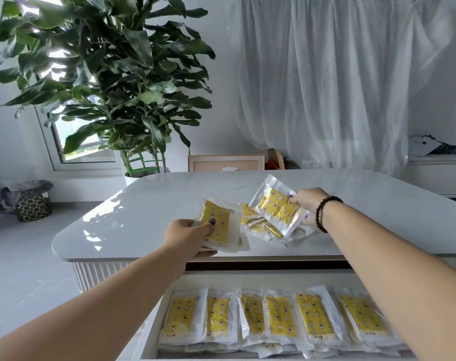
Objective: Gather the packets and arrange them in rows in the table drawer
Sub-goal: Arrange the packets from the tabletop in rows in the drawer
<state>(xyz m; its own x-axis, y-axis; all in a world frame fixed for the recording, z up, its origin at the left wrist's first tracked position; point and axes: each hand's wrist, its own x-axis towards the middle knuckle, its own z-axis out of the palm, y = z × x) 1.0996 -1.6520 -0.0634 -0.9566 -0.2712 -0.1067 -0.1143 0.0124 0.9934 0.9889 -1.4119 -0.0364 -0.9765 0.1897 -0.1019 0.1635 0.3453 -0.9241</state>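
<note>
Lying loose on the white tabletop, a small heap of yellow-printed packets sits between the two hands, near the front edge. The left hand holds a thin stack of packets just above that edge, thumb pressed on the top face and fingers curled beneath, so its grip is closed on the stack. The right hand, with a dark bead bracelet at the wrist, pinches a single packet by its right edge and holds it tilted over the heap; its grip is closed on that packet. Below the tabletop the drawer stands pulled out, and a row of packets lies across it side by side, overlapping slightly, with more packets showing under them along the near edge. Beyond the tabletop stand a tall leafy plant, a picture frame leaning on the floor, and white sheer curtains.
</note>
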